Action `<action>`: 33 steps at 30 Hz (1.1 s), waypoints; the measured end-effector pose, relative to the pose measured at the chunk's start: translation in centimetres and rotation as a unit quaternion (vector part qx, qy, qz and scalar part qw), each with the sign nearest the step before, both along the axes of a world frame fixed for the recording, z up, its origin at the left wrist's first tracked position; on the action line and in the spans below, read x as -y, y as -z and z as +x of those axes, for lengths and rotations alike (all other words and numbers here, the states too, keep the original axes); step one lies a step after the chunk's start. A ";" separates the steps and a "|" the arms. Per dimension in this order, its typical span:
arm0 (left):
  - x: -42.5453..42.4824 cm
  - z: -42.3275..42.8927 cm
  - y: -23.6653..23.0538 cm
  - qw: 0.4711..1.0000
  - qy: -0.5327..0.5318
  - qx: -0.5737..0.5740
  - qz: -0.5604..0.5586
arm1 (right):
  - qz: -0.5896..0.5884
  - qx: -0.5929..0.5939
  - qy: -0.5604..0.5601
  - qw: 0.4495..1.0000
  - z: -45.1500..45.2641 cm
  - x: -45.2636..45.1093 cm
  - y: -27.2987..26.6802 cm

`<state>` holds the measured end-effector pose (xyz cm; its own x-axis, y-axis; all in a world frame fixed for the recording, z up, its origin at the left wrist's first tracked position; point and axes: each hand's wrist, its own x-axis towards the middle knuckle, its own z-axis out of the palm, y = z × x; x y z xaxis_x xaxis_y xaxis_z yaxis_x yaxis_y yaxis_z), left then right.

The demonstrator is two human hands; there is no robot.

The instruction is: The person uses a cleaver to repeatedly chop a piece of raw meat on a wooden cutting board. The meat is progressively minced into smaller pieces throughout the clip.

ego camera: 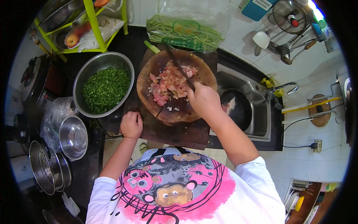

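Observation:
My right hand [205, 100] grips a cleaver [179, 66], whose dark blade is seen nearly edge-on above the meat. Under it, coarsely chopped raw pink meat [165, 84] is heaped on a round wooden chopping block [145, 96]. A few small white bits lie on the block's near side. My left hand [132, 125] rests with curled fingers on the dark counter edge, left of the block; nothing shows in it. Close to that hand stands a steel bowl [79, 99] of finely chopped greens [107, 91].
Behind the block lies a plastic bag of long green stalks [184, 32]. To the right, a steel sink [260, 117] holds a dark pan [242, 112]. A green rack [95, 25], a small steel bowl [73, 137] and steamer pots [42, 168] line the left side.

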<state>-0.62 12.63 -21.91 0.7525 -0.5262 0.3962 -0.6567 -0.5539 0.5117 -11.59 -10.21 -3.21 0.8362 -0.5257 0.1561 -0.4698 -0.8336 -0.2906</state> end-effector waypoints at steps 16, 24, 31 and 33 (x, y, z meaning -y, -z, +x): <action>0.3 -0.2 -0.3 1.000 -0.007 0.004 -0.025 | 0.058 -0.112 -0.042 0.991 0.6 3.0 -3.3; -0.4 0.0 0.1 1.000 -0.013 0.000 -0.024 | 0.144 -0.107 -0.039 0.983 1.5 2.2 -7.5; 0.2 0.0 0.0 1.000 -0.002 -0.008 -0.022 | 0.049 -0.153 -0.074 0.984 1.3 3.3 -2.4; -0.3 0.0 0.0 1.000 -0.011 -0.009 -0.023 | 0.105 -0.155 -0.065 0.980 1.9 3.2 -5.4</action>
